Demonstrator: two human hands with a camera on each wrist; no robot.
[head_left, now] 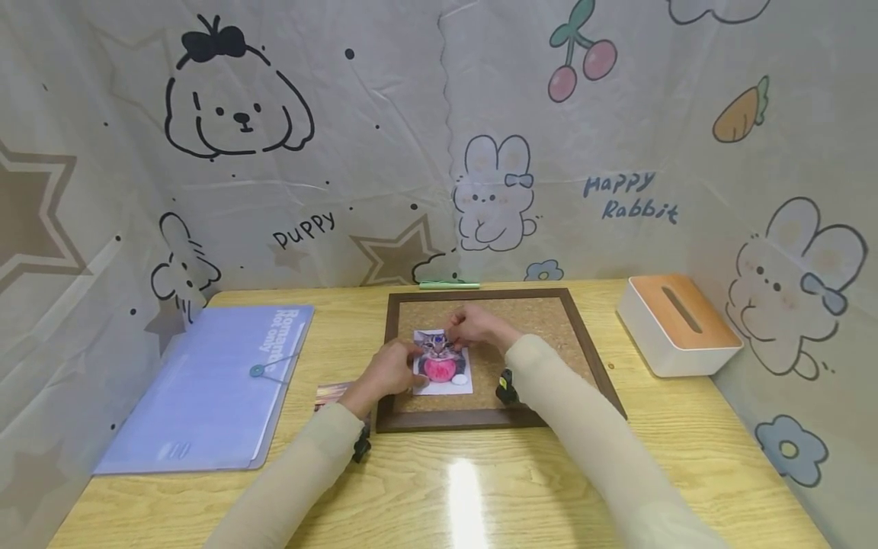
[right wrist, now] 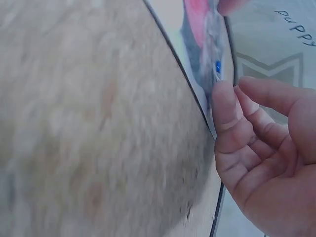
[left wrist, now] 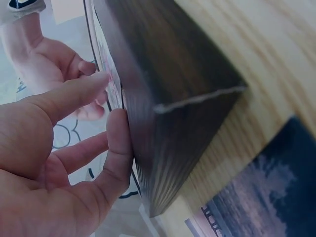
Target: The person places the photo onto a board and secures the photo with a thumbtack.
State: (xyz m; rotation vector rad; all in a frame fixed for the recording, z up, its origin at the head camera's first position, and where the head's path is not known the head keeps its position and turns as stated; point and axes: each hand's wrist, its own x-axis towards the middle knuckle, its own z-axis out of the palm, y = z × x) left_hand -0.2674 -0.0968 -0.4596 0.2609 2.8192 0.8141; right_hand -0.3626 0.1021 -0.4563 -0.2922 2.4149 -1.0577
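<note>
A cat picture [head_left: 441, 370] with a round pink patch lies on the left part of a cork board [head_left: 528, 335] with a dark wooden frame. My left hand [head_left: 394, 367] rests its fingertips at the picture's left edge; in the left wrist view its fingers also touch the frame [left wrist: 148, 103]. At the upper right of the picture is my right hand [head_left: 476, 325], fingers curled and thumb close to the forefinger. Whether anything sits between those tips cannot be told. Just beyond them shows a small blue spot [right wrist: 218, 66], too blurred to identify.
Partly behind my left forearm, another picture [head_left: 331, 393] lies on the table. A purple document folder [head_left: 206, 389] is at the left, and a white tissue box [head_left: 679, 324] with a wooden lid at the right. A green pen-like stick [head_left: 449, 286] lies behind the board.
</note>
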